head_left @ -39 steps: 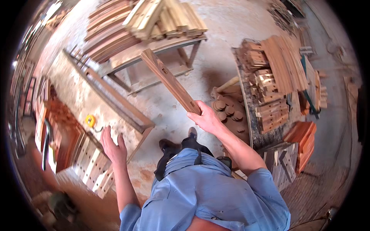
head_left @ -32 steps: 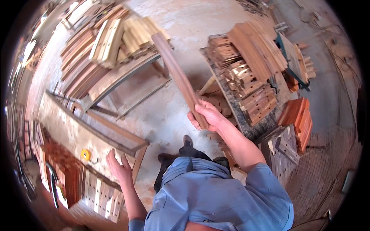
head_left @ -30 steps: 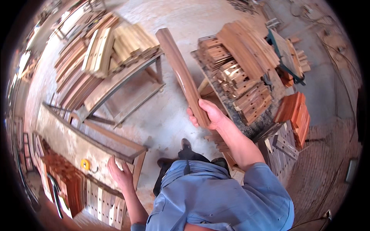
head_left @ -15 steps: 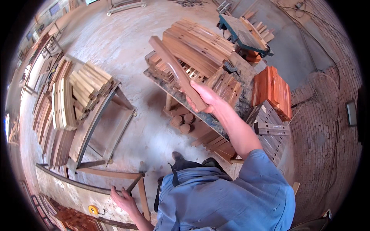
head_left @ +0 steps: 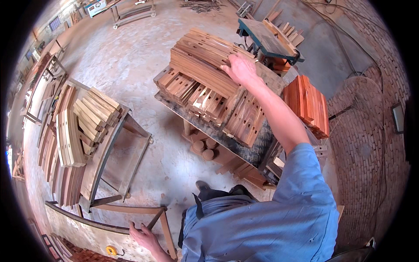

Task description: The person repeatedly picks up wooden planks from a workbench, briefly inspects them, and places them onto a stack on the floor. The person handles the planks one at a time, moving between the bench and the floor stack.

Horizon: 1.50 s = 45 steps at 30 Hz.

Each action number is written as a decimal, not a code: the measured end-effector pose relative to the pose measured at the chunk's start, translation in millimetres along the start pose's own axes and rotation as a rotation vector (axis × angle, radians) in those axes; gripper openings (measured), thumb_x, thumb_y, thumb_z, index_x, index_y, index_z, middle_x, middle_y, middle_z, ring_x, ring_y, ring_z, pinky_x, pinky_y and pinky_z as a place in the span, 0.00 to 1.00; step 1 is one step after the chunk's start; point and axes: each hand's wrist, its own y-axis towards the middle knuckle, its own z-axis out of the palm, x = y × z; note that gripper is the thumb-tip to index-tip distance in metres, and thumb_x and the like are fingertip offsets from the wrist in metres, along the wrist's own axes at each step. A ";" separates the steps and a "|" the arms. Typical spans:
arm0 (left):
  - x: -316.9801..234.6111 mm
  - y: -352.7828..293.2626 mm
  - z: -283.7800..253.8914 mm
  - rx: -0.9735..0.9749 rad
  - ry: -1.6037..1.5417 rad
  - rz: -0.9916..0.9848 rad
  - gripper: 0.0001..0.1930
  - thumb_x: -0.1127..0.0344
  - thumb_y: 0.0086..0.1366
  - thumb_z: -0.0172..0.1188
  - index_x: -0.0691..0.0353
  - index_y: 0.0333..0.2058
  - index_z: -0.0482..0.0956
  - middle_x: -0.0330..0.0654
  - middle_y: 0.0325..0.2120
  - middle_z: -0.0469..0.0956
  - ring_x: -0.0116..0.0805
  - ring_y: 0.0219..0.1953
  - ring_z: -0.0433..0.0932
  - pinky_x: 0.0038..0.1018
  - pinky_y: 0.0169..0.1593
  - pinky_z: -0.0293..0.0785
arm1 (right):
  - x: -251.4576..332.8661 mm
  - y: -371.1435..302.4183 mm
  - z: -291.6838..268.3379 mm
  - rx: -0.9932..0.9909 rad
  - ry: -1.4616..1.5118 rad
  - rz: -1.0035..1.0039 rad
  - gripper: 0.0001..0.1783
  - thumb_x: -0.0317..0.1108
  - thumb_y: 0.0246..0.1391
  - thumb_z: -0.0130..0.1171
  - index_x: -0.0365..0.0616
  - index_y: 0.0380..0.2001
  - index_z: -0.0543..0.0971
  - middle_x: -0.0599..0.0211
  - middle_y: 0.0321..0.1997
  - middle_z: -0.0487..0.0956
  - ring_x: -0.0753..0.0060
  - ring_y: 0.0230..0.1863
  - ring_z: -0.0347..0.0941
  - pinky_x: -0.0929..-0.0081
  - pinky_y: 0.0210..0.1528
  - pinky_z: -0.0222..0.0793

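Note:
My right hand point(head_left: 242, 70) reaches forward over a stack of reddish-brown wooden slats point(head_left: 200, 59) with slots cut in them. Its thumb and fingers are bent round the right end of a slat lying on top; the fingertips are partly hidden. Under and in front of that stack lie shorter slotted wooden pieces point(head_left: 248, 124), all on a dark-topped bench point(head_left: 205, 122). At the lower left, my left hand point(head_left: 144, 236) rests by the edge of a pale workbench point(head_left: 87, 227), its fingers apart and nothing in them.
A yellow tape measure point(head_left: 111, 250) lies on the pale bench. Curved wooden parts point(head_left: 70, 139) are piled on a metal-legged table to the left. Orange-red boards point(head_left: 307, 105) stand at right, near a fan point(head_left: 355, 100). Behind is a green-edged machine table point(head_left: 268, 39). Round blocks point(head_left: 205, 148) sit below.
The brown slat that my right hand held up in the air is now down at the stack, and the hand has moved forward. The left hand has barely moved.

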 end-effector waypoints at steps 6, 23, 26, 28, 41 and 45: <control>7.8 -16.0 1.0 0.019 0.024 -0.067 0.21 0.69 0.63 0.57 0.71 0.54 0.68 0.58 0.46 0.73 0.58 0.49 0.70 0.46 0.54 0.64 | -21.8 9.4 22.4 -0.091 -0.059 -0.031 0.19 0.44 0.50 0.64 0.39 0.35 0.76 0.49 0.41 0.75 0.45 0.44 0.73 0.52 0.43 0.71; 91.1 -123.8 -54.4 -0.033 0.142 -0.455 0.24 0.70 0.57 0.63 0.67 0.52 0.72 0.56 0.46 0.75 0.55 0.50 0.71 0.41 0.55 0.67 | 129.1 -42.8 4.8 0.050 0.192 0.001 0.20 0.47 0.55 0.56 0.39 0.36 0.82 0.53 0.37 0.81 0.52 0.36 0.77 0.59 0.42 0.72; 106.7 -128.9 -60.5 -0.011 0.032 -0.455 0.21 0.69 0.57 0.60 0.66 0.49 0.72 0.55 0.45 0.75 0.54 0.49 0.72 0.41 0.55 0.69 | 114.7 -81.3 42.6 -0.078 0.413 -0.124 0.21 0.46 0.61 0.55 0.37 0.42 0.80 0.53 0.37 0.79 0.58 0.36 0.73 0.65 0.43 0.68; 115.4 -134.6 -54.5 -0.005 0.038 -0.325 0.21 0.66 0.57 0.62 0.66 0.49 0.72 0.54 0.45 0.75 0.52 0.51 0.71 0.39 0.53 0.70 | 68.2 -104.4 80.6 -0.070 0.246 -0.272 0.20 0.45 0.63 0.53 0.36 0.44 0.79 0.51 0.41 0.79 0.56 0.42 0.75 0.65 0.47 0.68; 221.6 -333.1 -80.0 -1.053 -1.240 -1.641 0.15 0.55 0.67 0.57 0.61 0.41 0.71 0.39 0.26 0.74 0.32 0.24 0.76 0.26 0.26 0.75 | 239.6 -358.2 176.6 0.848 0.598 -0.283 0.15 0.39 0.61 0.56 0.34 0.32 0.76 0.71 0.22 0.72 0.80 0.24 0.65 0.77 0.29 0.63; 236.2 -318.9 -100.3 -0.875 -1.272 -1.715 0.17 0.53 0.65 0.60 0.61 0.42 0.71 0.40 0.29 0.75 0.34 0.25 0.78 0.28 0.27 0.78 | 275.6 -369.8 156.8 0.881 0.614 -0.283 0.14 0.39 0.61 0.56 0.37 0.30 0.76 0.75 0.19 0.69 0.85 0.21 0.61 0.79 0.24 0.59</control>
